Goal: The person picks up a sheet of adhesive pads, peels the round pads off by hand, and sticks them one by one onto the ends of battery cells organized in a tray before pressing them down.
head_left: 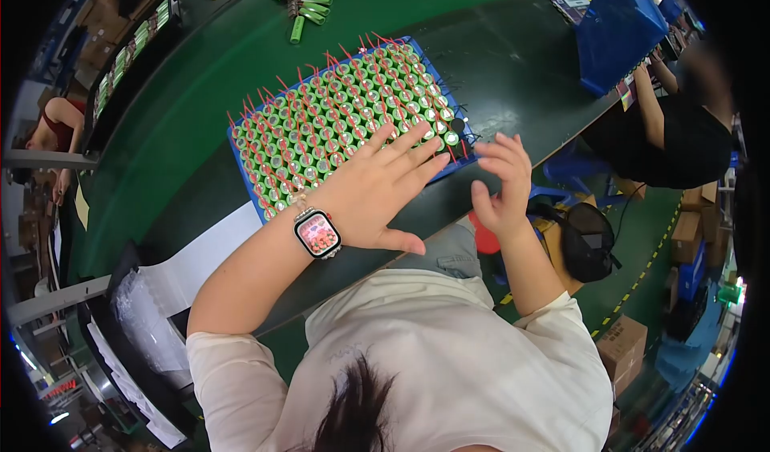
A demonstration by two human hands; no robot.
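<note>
A blue tray [248,189] lies on the dark tabletop, filled with rows of green cylindrical battery cells [309,119] standing on end. Thin red wires [298,75] run along the rows and stick up past the far edge. My left hand [377,183], a watch [318,234] on its wrist, is spread flat over the near right part of the cells, hiding those beneath; whether it touches them I cannot tell. Just off the tray's right corner hovers my right hand [507,186], thumb and fingers apart, holding nothing visible. A small black round piece [458,125] sits at that corner.
Beyond the tray lies a loose bunch of green cells [303,12]. A blue bin [618,31] stands at the far right, near a seated co-worker [682,131]. White paper [212,247] is at the left; another person [60,135] is farther left.
</note>
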